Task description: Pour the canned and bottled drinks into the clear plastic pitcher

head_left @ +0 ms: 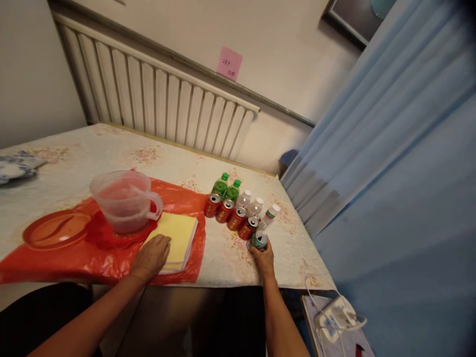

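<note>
Head view, right hand: The right hand [265, 257] was grasping a green can [257, 241] from its near side, fingers and thumb curled about it.
Green can: It was upright at the near right end of the can row, just beside the nearest red can; whether its base touched the surface [167, 161] could not be told.
Red cans: Four red cans [235, 221] stood in a slanting row, from far left to near right.
Bottles: Two green-capped bottles [220, 187] and three white-capped bottles [257, 208] stood on the far side of the cans.
Left hand: The left hand [153, 254] lay released, its fingers resting on the left part of a yellow stack [182, 233].
Red sheet: The red sheet [173, 196] lay under the stack.
Jug: A translucent jug [121, 203] stood left of the stack, its handle toward the right.
Lid: An orange lid [55, 230] lay left of the jug.
</note>
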Demonstrator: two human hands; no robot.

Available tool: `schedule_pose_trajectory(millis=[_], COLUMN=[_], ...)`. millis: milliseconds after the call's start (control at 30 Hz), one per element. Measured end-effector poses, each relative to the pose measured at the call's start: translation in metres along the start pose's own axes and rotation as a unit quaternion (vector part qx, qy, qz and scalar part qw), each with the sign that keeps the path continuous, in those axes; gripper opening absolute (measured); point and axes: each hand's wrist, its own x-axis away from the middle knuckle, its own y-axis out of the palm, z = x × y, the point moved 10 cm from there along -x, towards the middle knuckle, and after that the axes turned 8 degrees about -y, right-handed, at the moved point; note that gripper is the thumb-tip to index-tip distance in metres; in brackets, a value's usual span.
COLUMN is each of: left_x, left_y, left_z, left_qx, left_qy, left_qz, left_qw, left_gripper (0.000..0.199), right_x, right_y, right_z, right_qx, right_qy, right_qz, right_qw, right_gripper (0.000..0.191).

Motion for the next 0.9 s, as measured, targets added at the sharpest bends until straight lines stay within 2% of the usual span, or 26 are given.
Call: schedule_pose_trajectory(millis=[133,267,367,433,533,633,767,900], left_x=[0.002,0.004,0.007,0.008,0.011,0.014,0.017,0.019], left_y=[0.001,0.000,-0.004,-0.007,-0.008,-0.007,-0.006,-0.006], left_z=[0.000,0.003,0.004,0.005,0.006,0.005,0.003,0.002], left_qx=[-0.007,-0.011,-0.003,0.005,0.012,0.026,0.047,0.075], left_qy=[-0.004,-0.006,-0.014,-0.019,-0.029,-0.039,-0.060,-0.076], left_qz=[0.003,-0.002,0.004,0.007,0.003,-0.001,-0.021,-0.041], left_qw=[1.000,1.000,1.000,1.000,0.999,0.999,0.997,0.993], left_gripper=[0.027,0.024,0.023,0.022,0.022,0.023,0.022,0.023], right_x=[0.005,0.024,0.039,0.041,0.034,0.019,0.005,0.003], right_y=[0.001,0.006,0.021,0.038,0.074,0.119,0.175,0.226], right_z=[-0.005,-0.019,-0.039,-0.061,-0.109,-0.173,-0.271,-0.341], right_qx=[0.036,0.044,0.022,0.014,-0.010,-0.040,-0.024,0.008], right_qy=[0.014,0.022,0.019,-0.003,-0.053,-0.121,-0.272,-0.382], right_qz=[0.006,0.021,0.015,-0.006,-0.052,-0.111,-0.158,-0.206], right_qw=[0.999,0.999,0.999,1.000,0.997,0.986,0.949,0.901], right_gripper=[0.071,0.067,0.067,0.067,0.071,0.075,0.063,0.056])
